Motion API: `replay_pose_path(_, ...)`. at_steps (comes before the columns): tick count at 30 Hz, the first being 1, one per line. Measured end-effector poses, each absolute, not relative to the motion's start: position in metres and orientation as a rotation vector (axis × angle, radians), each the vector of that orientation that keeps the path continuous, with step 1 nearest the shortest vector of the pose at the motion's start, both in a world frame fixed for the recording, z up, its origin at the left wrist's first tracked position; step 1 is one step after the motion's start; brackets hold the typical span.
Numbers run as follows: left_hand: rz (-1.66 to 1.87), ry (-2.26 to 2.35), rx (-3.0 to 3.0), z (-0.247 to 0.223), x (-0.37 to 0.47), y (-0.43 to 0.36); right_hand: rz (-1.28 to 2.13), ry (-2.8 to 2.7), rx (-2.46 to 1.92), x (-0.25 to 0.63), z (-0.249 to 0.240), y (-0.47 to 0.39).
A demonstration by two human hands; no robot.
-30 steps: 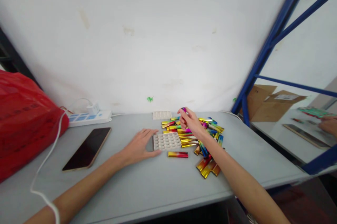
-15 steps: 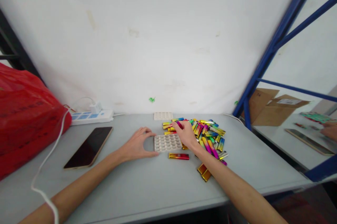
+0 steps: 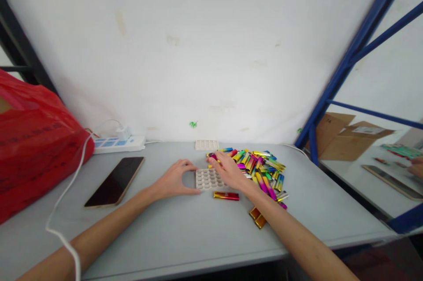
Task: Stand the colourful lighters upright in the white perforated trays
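Note:
A white tray (image 3: 204, 179) with rows of round pockets lies flat on the table. My left hand (image 3: 178, 177) curves around its left end, thumb and forefinger at the two left corners, with a gap between palm and tray. Above the tray's right part, my right hand (image 3: 228, 170) pinches a shiny magenta lighter-shaped case (image 3: 213, 156) at its fingertips; the hand hides that side of the tray. A yellow-to-red case (image 3: 226, 196) lies just in front of the tray. Many similar metallic cases (image 3: 264, 179) are heaped to the right.
Another white tray (image 3: 206, 145) lies against the wall. On the left are a phone (image 3: 115, 182), a power strip (image 3: 119, 143), a white cable (image 3: 62, 193) and a red bag (image 3: 39, 144). Two gold cases (image 3: 257, 217) lie near my right forearm. Beyond the blue frame (image 3: 333, 80), another person's hand (image 3: 417, 167) shows.
My right hand has moved slightly left with the magenta case, covering more of the tray. My left hand stays at the tray's left end. The view has shifted a little.

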State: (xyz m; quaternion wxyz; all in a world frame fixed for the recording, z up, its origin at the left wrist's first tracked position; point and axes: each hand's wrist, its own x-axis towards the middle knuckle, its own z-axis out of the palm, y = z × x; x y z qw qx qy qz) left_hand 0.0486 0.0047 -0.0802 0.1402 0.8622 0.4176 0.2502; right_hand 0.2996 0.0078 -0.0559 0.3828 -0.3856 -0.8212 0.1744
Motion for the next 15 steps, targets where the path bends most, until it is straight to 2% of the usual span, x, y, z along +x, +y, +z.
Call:
replay_pose_path(3, 0.708, 1.225, 2.457, -0.08, 0.049, 0.005, 0.267, -2.201, -1.023, 0.294, -0.06, 0.008)
replay_pose_path(7, 0.721, 1.21, 2.43, -0.081, 0.048, 0.006, 0.27, -2.271, -1.132, 0.289, -0.064, 0.011)
replay_pose_path(15, 0.737, 1.17, 2.404, -0.085, 0.045, 0.011, 0.2, -2.368, -1.043, 0.285, -0.072, 0.023)
